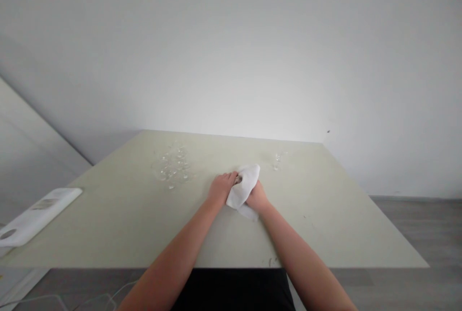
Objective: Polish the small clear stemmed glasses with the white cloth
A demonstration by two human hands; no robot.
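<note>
Over the middle of the table, both hands meet at a white cloth [244, 187], perhaps a tissue or wipe. My left hand [221, 188] is closed at its left side, the curled fingertips against a small object at the cloth's edge, too hidden to name. From the right, my right hand [257, 197] grips the cloth, which drapes over most of its fingers. A loose corner of the cloth hangs toward the tabletop. Beyond my left hand lies a cluster of small clear glass-like pieces [175, 169]. A smaller group of clear pieces [277, 161] lies beyond my right hand.
The pale table [119, 224] backs onto a white wall [231, 60]. A white container with a label and a round opening [45, 212] lies at the left edge. Pale cables [119, 291] run below the front left edge. Grey floor [426, 234] shows at right.
</note>
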